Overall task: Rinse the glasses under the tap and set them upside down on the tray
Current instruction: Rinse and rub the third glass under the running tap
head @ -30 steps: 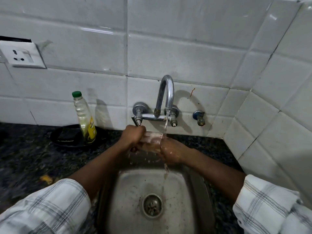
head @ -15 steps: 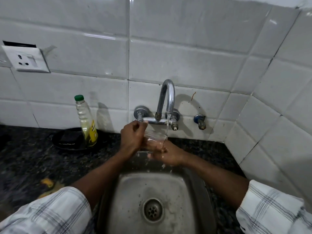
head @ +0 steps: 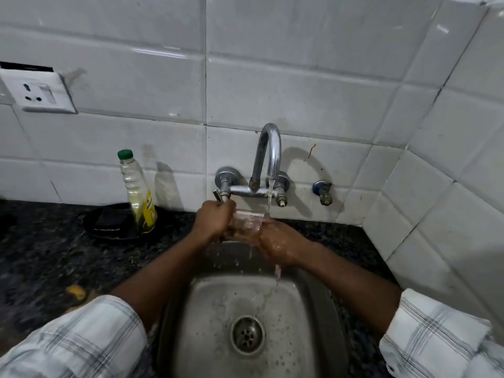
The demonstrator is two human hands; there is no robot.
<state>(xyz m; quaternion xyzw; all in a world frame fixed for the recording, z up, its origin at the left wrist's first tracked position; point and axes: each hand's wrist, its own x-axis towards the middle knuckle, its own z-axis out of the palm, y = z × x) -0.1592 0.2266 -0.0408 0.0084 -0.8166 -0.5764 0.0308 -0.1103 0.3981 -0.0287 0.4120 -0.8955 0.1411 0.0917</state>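
Glass [head: 246,223], clear and lying on its side, is held just below the tap [head: 268,154], under its spout. The water stream [head: 269,197] falls onto the end nearest the right hand [head: 279,245]. The left hand [head: 214,221] grips the other end, fingers curled round it, directly under the tap's left handle. The right hand's fingers curl round the glass too, wet, and water runs off them into the steel sink [head: 207,309] below the tap. Left of the tap, on the dark speckled desk [head: 41,255], a green-capped bottle [head: 137,197] stands upright at a black dish [head: 109,222]; whether in it or just beside it I cannot tell. Right of the tap a small valve [head: 323,190] sticks out of the tiled wall.
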